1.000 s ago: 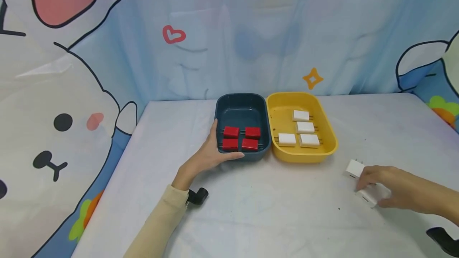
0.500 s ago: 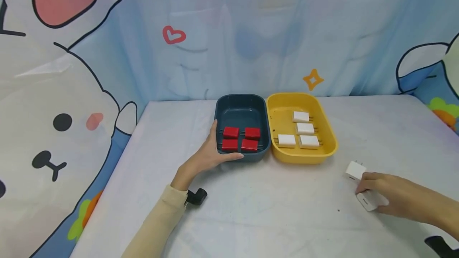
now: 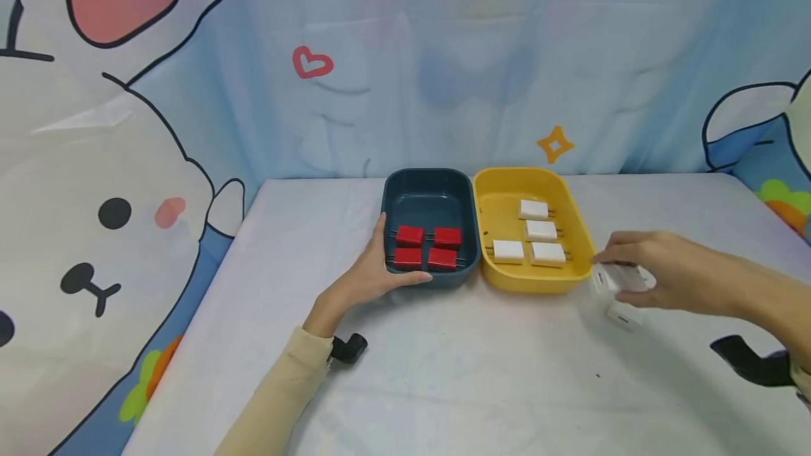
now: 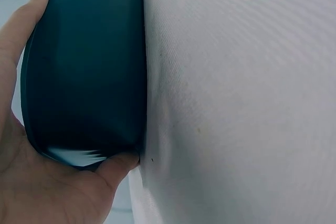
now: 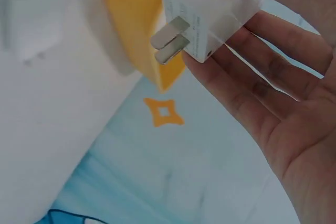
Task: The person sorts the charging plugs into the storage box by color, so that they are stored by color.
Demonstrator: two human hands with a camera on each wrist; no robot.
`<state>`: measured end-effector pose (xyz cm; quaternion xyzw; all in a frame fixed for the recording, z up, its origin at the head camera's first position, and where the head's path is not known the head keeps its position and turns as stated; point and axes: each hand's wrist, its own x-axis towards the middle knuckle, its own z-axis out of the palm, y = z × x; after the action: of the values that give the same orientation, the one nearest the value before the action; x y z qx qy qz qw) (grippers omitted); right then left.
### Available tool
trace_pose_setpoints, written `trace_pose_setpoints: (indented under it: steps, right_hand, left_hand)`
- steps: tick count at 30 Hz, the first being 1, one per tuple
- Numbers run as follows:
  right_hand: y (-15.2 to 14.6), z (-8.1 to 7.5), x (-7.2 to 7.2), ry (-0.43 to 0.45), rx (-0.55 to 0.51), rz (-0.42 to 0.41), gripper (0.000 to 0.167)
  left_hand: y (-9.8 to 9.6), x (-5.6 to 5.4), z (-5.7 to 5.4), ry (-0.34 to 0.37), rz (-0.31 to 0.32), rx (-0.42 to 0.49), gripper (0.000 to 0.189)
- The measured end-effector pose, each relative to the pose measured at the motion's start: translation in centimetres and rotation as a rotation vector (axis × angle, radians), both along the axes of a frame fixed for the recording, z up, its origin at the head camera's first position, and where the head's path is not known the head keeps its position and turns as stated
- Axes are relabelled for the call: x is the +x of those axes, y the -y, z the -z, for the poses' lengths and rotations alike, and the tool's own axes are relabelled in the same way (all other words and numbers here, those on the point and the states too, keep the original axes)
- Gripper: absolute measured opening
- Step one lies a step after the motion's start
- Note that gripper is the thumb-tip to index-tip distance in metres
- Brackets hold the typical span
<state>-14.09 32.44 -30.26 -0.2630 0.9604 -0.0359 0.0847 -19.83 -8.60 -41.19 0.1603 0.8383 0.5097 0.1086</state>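
My right hand [image 3: 671, 269] pinches a white plug-in charger [image 3: 617, 279] just off the yellow bin's front right corner. In the right wrist view this charger [image 5: 205, 14] shows two flat metal prongs, with the thumb on one side and fingers on the other. Below it, another white charger [image 3: 624, 316] lies on the table, partly overlapped. My left hand [image 3: 364, 266] rests against the near left corner of a dark blue bin [image 3: 431, 185], its fingers along the left side and thumb across the front. Its outer wall [image 4: 86, 66] fills much of the left wrist view.
Several red chargers [image 3: 441, 259] lie in the blue bin. The yellow bin [image 3: 507, 185] beside it contains several white chargers [image 3: 548, 254]. Both stand on a white-covered table [image 3: 481, 371], with a printed curtain [image 3: 431, 90] behind.
My right hand has lifted one white charger from the table and carried it up and left, toward the yellow bin. The other loose charger stays on the table. My left hand keeps its place.
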Motion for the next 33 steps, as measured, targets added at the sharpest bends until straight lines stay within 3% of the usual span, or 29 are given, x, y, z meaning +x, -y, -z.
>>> trace_pose_setpoints:
  steps: [3, 7, 15, 27, 33]
  right_hand:
    - [1.5, -1.5, -1.7, -0.057, -0.038, -0.014, 0.047]
    - [3.5, -2.0, -4.4, -0.089, -0.091, -0.023, 0.046]
    - [6.8, 0.1, -8.8, -0.029, -0.094, -0.127, 0.04]
    - [8.9, 2.9, -11.5, 0.033, -0.041, -0.152, 0.039]
    - [9.3, 2.2, -12.7, 0.081, 0.011, -0.159, 0.039]
  left_hand:
    - [-0.2, 0.0, 0.0, 0.007, -0.003, -0.005, 0.129]
    - [-0.1, 0.0, 0.1, -0.001, -0.004, -0.004, 0.129]
    - [-0.1, 0.0, 0.2, 0.001, -0.004, -0.002, 0.131]
    - [-0.4, 0.0, 0.3, -0.006, -0.003, -0.001, 0.129]
    - [-0.1, -0.1, 0.1, -0.003, -0.01, -0.004, 0.129]
